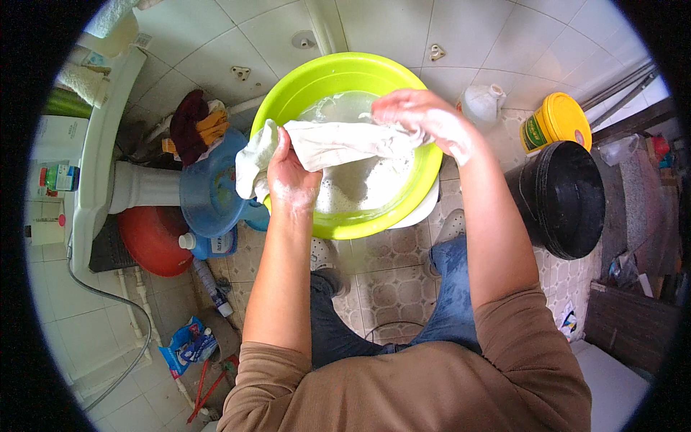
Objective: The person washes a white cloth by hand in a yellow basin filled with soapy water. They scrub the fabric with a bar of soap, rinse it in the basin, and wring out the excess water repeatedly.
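Observation:
A wet white cloth (337,144), possibly a sock or small garment, is stretched over a lime-green plastic basin (318,86). My left hand (291,175) holds its left part, with the thumb over the fabric and one end hanging past the basin's rim. Wet with suds, my right hand (426,116) is at the cloth's other end, its fingers curled and slightly blurred. The fabric bunches beneath that palm, which hides part of the grip. Cloudy soapy water (345,186) with white foam lies below both hands.
A black bucket (572,200), a yellow lidded pail (561,124) and a white jug (482,103) stand right. On the left are a pedestal sink (108,162), a blue basin (210,183), a red basin (154,237) and a blue detergent bottle (216,242). Patterned tiles (388,291) cover the floor.

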Action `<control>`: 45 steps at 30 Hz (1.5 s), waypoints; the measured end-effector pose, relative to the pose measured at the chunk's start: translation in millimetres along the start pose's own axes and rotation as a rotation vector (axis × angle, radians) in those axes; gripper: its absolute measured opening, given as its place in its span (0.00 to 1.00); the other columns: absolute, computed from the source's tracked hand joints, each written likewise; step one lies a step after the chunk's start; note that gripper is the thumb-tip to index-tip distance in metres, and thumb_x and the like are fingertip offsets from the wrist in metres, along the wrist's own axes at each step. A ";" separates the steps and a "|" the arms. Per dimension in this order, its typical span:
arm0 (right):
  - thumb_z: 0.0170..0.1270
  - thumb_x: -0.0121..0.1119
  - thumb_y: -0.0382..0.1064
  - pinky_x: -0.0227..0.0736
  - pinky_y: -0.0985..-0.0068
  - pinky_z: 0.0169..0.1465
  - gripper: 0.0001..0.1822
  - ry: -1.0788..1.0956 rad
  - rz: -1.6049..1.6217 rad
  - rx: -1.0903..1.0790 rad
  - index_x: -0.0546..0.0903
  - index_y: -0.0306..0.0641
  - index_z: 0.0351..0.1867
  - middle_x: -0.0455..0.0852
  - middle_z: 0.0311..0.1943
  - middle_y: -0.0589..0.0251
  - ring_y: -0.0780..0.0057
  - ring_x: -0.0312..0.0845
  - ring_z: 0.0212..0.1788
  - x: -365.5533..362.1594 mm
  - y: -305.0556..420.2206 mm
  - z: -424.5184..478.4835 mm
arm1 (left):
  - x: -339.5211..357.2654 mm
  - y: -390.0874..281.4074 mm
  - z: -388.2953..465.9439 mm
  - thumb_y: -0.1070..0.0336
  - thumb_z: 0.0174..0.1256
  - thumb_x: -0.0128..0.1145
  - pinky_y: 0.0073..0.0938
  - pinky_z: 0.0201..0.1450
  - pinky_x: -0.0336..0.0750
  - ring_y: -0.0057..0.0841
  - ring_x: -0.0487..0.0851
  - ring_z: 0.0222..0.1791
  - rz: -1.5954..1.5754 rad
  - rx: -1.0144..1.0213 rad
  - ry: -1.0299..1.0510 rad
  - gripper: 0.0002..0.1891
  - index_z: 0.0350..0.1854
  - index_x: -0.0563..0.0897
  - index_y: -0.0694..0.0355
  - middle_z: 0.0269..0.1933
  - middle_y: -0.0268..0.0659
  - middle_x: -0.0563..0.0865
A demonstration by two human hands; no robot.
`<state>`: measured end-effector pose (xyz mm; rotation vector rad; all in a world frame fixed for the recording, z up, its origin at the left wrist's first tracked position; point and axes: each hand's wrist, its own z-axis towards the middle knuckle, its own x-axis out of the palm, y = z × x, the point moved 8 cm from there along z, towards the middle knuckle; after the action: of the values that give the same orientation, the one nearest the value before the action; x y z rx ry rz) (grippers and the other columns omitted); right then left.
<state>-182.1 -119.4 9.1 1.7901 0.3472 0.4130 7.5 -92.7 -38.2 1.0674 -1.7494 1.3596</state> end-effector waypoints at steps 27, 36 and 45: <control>0.59 0.56 0.43 0.57 0.85 0.14 0.10 0.067 0.363 0.039 0.80 0.38 0.33 0.79 0.20 0.70 0.85 0.70 0.16 30.5 -15.3 11.1 | 43.3 37.2 -16.1 0.57 0.62 0.48 0.23 0.52 0.62 0.22 0.73 0.45 0.633 -0.048 0.306 0.16 0.45 0.77 0.64 0.44 0.34 0.79; 0.54 0.52 0.30 0.72 0.79 0.39 0.16 0.119 0.623 -0.031 0.75 0.28 0.46 0.80 0.34 0.60 0.75 0.77 0.34 28.8 -7.4 4.3 | 25.5 17.9 -13.2 0.61 0.62 0.54 0.14 0.13 0.50 0.10 0.59 0.10 0.697 0.081 0.017 0.11 0.43 0.79 0.61 0.18 0.24 0.72; 0.52 0.54 0.30 0.64 0.85 0.31 0.10 -0.004 0.415 -0.041 0.76 0.37 0.37 0.79 0.30 0.68 0.84 0.73 0.30 24.9 -18.3 17.4 | 38.4 15.8 -20.4 0.67 0.63 0.52 0.13 0.13 0.59 0.10 0.63 0.11 0.983 0.230 0.059 0.09 0.43 0.77 0.61 0.21 0.27 0.74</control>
<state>-152.4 -118.8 -10.2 1.8211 -0.0412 0.7019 -23.1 -78.6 -6.5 0.1992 -2.2074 2.1659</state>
